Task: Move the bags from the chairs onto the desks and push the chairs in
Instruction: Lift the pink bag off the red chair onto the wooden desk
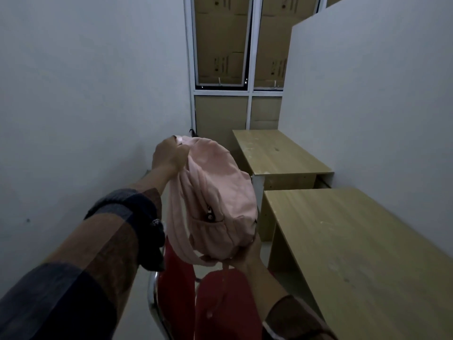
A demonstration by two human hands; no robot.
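A pink backpack [218, 192] hangs in the air above a red chair [220, 305] with a chrome frame. My left hand [169, 155] grips the bag's top handle. My right hand [245, 253] cups the bag's bottom from underneath. The bag's straps dangle toward the chair seat. Just to the right of the bag stands a light wooden desk [355, 253], with a second wooden desk [277, 153] behind it.
A grey wall runs along the left. A white partition [367, 94] backs both desks on the right. Ahead is a white-framed window wall [250, 94] with cardboard boxes stacked behind it. A narrow aisle of floor lies between the wall and the desks.
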